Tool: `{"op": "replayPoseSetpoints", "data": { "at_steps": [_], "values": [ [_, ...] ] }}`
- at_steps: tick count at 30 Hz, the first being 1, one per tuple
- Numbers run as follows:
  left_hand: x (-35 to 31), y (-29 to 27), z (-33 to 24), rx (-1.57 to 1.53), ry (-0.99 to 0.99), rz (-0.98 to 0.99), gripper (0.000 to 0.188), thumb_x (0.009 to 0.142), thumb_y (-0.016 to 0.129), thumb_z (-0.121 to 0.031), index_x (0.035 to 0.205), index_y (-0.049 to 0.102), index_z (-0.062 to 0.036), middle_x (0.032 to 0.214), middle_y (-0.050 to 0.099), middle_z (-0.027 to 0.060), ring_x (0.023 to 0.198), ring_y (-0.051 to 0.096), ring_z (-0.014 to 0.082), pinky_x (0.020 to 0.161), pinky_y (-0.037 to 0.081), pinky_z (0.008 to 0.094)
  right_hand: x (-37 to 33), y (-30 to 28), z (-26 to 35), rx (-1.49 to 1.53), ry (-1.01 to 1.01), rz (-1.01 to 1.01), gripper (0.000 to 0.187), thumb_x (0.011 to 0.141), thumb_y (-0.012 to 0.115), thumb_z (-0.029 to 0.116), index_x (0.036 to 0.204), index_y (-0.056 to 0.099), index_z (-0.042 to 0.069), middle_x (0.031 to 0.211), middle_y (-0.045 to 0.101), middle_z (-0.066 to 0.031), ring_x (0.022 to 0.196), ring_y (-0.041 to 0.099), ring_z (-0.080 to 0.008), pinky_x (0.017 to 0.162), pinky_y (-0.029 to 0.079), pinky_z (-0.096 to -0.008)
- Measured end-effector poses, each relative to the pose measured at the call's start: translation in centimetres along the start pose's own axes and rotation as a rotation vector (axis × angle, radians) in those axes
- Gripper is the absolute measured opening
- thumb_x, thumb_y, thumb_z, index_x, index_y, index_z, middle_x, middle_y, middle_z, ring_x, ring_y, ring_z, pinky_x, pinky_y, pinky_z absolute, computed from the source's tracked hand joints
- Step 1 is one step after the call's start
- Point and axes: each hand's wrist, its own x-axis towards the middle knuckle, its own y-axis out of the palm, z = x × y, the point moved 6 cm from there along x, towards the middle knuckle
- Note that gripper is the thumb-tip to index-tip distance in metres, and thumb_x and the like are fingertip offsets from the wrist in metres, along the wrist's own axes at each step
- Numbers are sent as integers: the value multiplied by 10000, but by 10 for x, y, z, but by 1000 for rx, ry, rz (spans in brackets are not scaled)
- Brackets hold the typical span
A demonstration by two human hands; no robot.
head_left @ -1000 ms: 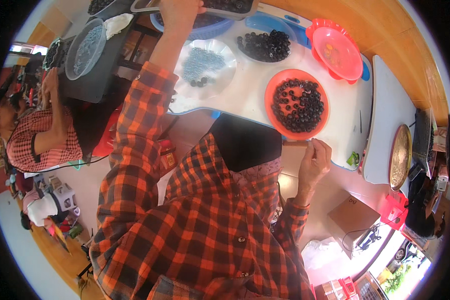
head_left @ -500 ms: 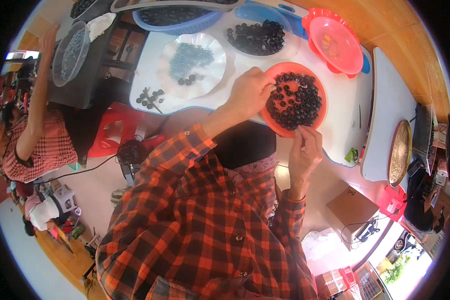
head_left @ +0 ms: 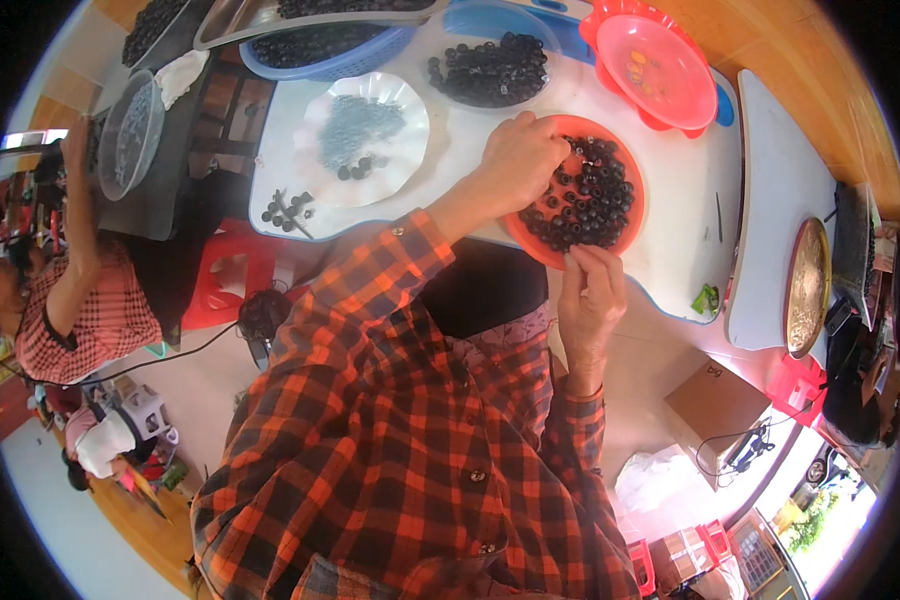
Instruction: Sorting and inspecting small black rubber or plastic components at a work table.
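Note:
My left hand [head_left: 518, 160] reaches across the white table [head_left: 680, 250] and rests over the far left part of an orange plate [head_left: 638, 205]. The plate is heaped with small dark berries [head_left: 588, 205]. The fingers curl down among them, and their tips are hidden. My right hand [head_left: 590, 300] is at the plate's near rim with thumb and fingers pinched together. What they pinch is too small to make out. Both sleeves are red and black plaid.
On the table are a white scalloped plate [head_left: 315, 150] with a few berries, a berry pile [head_left: 490, 70], a red basket-plate [head_left: 660, 70], a blue basket [head_left: 320, 55] and loose berries [head_left: 285, 210]. Another person [head_left: 80, 300] sits left. Red stool [head_left: 225, 285], cardboard box [head_left: 715, 400], golden tray [head_left: 808, 285].
My left hand came back from the far trays to the orange plate and now sits over its berries. My right hand rose to the plate's near rim.

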Motion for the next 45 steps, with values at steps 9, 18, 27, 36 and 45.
{"op": "replayPoseSetpoints", "data": {
  "at_steps": [9, 18, 27, 36, 45],
  "values": [
    [7, 0, 0, -18, 1, 65, 263, 743, 674, -64, 993, 730, -125, 941, 622, 44, 912, 580, 264, 800, 496, 386, 3, -1, 2, -7, -38, -17, 109, 836, 701, -45, 931, 674, 0, 949, 650, -139, 810, 662, -264, 667, 546, -330],
    [10, 5, -8, -20, 112, 84, 177, 737, 697, -87, 902, 732, -138, 882, 613, 34, 915, 579, 262, 778, 477, 391, 0, 1, -2, 2, -3, 4, 102, 871, 679, -21, 970, 678, 1, 989, 654, -121, 832, 656, -215, 653, 539, -290],
    [-1, 3, -8, 39, 195, 21, 75, 770, 632, -117, 820, 687, -108, 850, 594, 19, 883, 560, 252, 734, 449, 384, -15, -10, -3, 186, 135, 202, 100, 802, 682, -73, 874, 661, -6, 876, 651, -122, 765, 646, -249, 648, 526, -330],
    [-24, -22, -7, -210, 120, -332, 113, 812, 695, -61, 915, 652, -81, 877, 612, 42, 812, 592, 255, 669, 504, 349, -100, 37, -114, 128, 483, 686, 139, 899, 519, 33, 922, 641, -31, 883, 657, -208, 845, 646, -365, 762, 504, -418],
    [-56, -4, 3, -1327, -535, 13, 102, 967, 592, -90, 1002, 644, -10, 945, 682, 93, 694, 672, 146, 568, 555, 266, -146, 52, -165, 301, 594, 881, 233, 901, 470, 77, 1034, 607, -56, 1008, 647, -276, 994, 631, -359, 869, 474, -414]
  ]
}}
